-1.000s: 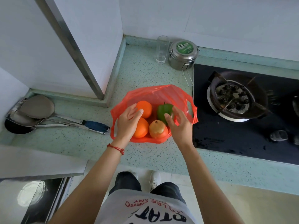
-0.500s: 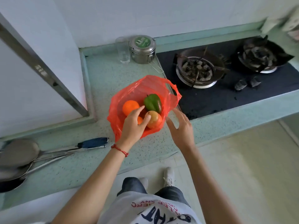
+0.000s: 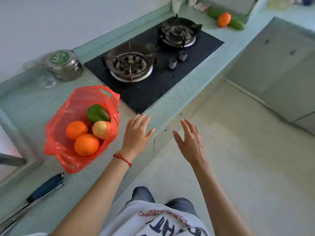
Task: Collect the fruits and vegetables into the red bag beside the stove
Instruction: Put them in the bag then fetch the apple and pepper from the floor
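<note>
The red plastic bag [image 3: 56, 150] sits open on the green counter left of the stove [image 3: 153, 79]. Inside it lie a green pepper [image 3: 98, 113], two oranges [image 3: 76, 129] [image 3: 86, 144] and a yellow-red apple [image 3: 101, 129]. My left hand [image 3: 137, 132] hovers with fingers spread just right of the bag, above the counter edge, holding nothing. My right hand [image 3: 190, 142] is spread and empty over the floor. Far right of the stove, another orange [image 3: 223, 19] lies against a green cucumber [image 3: 237, 23].
A steel lidded tin [image 3: 63, 65] and a clear glass [image 3: 45, 79] stand behind the bag. A blue-handled utensil [image 3: 45, 187] lies on the counter at lower left. The stove has two burners and two knobs. Pale floor spreads to the right.
Both hands have left the bag and moved right, fingers now spread. The view has swung right, bringing the second burner, the far orange and the cucumber into sight.
</note>
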Demonstrator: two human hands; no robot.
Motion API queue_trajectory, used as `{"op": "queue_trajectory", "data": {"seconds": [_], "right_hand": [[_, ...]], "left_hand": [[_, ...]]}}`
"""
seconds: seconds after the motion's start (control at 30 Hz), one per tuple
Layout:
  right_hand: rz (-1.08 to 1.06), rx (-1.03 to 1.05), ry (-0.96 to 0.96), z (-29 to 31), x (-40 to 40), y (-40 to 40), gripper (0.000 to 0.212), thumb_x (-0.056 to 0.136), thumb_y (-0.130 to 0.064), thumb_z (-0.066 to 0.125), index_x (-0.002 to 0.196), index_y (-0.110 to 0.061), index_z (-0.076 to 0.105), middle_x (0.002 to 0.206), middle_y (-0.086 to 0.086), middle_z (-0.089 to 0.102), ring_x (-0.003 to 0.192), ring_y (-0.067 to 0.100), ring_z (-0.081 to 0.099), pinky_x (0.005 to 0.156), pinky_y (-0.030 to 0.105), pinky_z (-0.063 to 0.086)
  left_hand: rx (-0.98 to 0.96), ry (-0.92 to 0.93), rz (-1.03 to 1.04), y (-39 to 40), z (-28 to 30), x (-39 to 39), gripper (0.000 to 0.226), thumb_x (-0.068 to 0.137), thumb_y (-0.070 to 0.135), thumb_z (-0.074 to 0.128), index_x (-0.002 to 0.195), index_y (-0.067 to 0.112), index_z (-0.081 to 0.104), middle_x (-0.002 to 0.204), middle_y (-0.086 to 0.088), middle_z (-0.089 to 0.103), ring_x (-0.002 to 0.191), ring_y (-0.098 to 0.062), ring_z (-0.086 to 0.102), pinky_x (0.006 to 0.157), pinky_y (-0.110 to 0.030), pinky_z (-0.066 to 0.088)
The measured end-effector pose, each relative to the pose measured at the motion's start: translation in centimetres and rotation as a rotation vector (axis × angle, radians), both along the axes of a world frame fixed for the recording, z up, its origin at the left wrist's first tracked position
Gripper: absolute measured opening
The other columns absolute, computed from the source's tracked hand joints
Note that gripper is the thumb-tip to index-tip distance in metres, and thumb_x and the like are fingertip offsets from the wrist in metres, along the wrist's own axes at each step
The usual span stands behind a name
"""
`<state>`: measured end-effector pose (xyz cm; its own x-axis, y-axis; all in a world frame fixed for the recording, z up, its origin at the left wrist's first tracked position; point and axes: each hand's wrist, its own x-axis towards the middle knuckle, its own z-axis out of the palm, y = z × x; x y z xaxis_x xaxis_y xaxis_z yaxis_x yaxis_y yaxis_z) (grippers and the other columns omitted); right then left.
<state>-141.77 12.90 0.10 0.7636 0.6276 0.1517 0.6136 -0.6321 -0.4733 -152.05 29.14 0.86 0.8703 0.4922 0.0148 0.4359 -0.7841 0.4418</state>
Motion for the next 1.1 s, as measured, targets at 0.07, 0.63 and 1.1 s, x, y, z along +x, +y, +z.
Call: {"op": "queue_trajectory", "data": {"seconds": [0.07,0.63,1.1], "right_hand": [[-0.075,-0.005,-0.016,-0.3,1.1,-3.3,0.054,0.088,-0.044,0.04,0.122,-0.004,0.053,0.126,0.018,0.058,0.117,0.034,0.055,0.089,0.045,0.049],[-0.79,-0.132,-0.023,-1.8,4.0,-28.6,0.054,0.086,-0.042,0.039,0.116,-0.002,0.057,0.118,0.021,0.062,0.109,0.035,0.06,0.083,0.044,0.052],[-1.145,-0.192,0.039,-2.2,11.1,-34.1,0.054,0.084,-0.042,0.038,0.113,-0.002,0.059,0.112,0.019,0.065,0.102,0.033,0.064,0.078,0.042,0.054]], "left_hand": [[0.004,0.014,-0.078,-2.3,-0.2,2.3,0.063,0.082,0.045,0.033,0.123,0.002,0.052,0.126,-0.021,0.057,0.121,-0.037,0.049,0.104,-0.047,0.036],[0.011,0.055,-0.772,-25.3,-0.7,18.1,0.065,0.084,0.047,0.033,0.136,0.009,0.038,0.143,-0.015,0.041,0.137,-0.029,0.03,0.112,-0.044,0.02],[0.035,0.036,-1.139,-32.7,-1.6,32.3,0.065,0.086,0.049,0.03,0.132,0.005,0.044,0.137,-0.019,0.047,0.132,-0.035,0.038,0.109,-0.05,0.029]]}}
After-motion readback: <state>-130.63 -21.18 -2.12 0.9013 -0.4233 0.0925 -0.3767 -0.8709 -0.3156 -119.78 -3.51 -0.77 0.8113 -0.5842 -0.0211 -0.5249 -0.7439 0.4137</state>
